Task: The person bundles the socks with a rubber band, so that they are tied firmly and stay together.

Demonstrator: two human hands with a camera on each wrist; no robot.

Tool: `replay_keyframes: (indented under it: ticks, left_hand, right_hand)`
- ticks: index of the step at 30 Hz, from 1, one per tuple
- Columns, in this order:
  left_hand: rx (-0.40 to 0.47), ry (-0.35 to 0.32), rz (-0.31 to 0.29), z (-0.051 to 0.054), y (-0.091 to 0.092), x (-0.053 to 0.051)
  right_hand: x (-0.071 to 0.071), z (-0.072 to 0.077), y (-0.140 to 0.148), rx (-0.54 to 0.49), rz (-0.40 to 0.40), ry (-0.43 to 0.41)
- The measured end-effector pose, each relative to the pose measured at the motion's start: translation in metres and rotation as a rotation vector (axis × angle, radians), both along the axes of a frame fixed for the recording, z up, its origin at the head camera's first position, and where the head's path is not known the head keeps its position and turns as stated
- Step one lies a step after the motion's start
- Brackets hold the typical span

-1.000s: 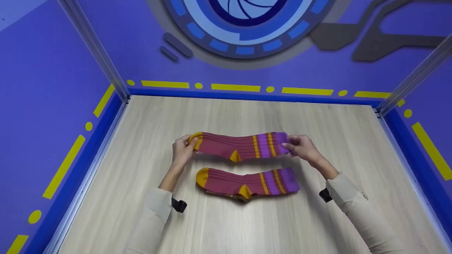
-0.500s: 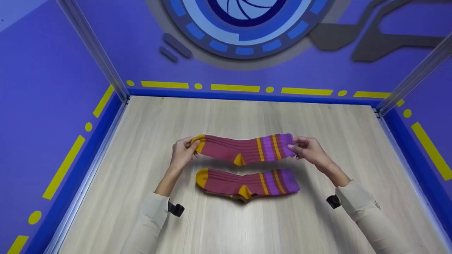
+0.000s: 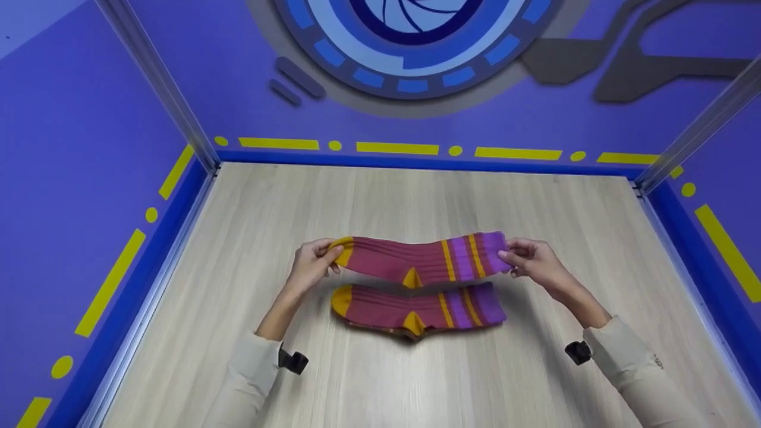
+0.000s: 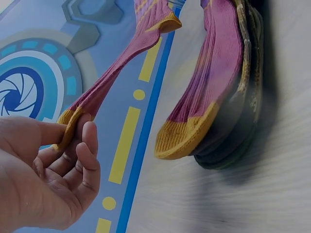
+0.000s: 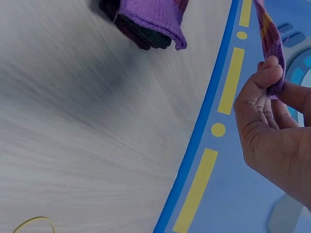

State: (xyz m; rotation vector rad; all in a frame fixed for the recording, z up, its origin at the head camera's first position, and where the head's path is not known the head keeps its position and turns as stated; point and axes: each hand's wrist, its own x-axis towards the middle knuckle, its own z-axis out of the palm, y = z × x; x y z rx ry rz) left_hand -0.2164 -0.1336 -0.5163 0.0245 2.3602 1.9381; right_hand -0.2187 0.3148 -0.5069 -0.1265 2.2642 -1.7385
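Note:
A maroon sock [image 3: 386,259] with yellow toe and heel and purple stripes is stretched sideways between both hands, above the table. The left hand [image 3: 310,264] pinches its yellow toe; the right hand [image 3: 537,266] pinches the purple cuff. Just nearer the camera lies a matching sock [image 3: 380,307], toe to the left, on top of darker layers [image 4: 233,131] visible in the left wrist view. In that view the left hand [image 4: 53,170] has its thumb and fingers on the toe. The right wrist view shows the right hand [image 5: 277,121] on the cuff edge.
The wood-grain table [image 3: 404,380] is bounded by blue-purple panels [image 3: 380,131] at the back and both sides, with metal posts in the corners. A thin yellow loop [image 5: 35,219] shows at the bottom left of the right wrist view.
Both hands have moved the held sock toward the camera and slightly right, so it now hangs close to the lying sock, whose place is unchanged.

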Motion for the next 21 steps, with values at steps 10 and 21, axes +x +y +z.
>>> replay_keyframes:
  ticks: [10,21]
  left_hand:
    - [0.025,-0.073,-0.034,0.003,-0.003,0.006]
    - [-0.020,-0.225,-0.126,-0.002,-0.014,0.021]
  right_hand:
    - [0.008,0.004,0.007,-0.017,0.057,-0.049]
    - [0.022,0.003,0.015,0.022,0.183,-0.141]
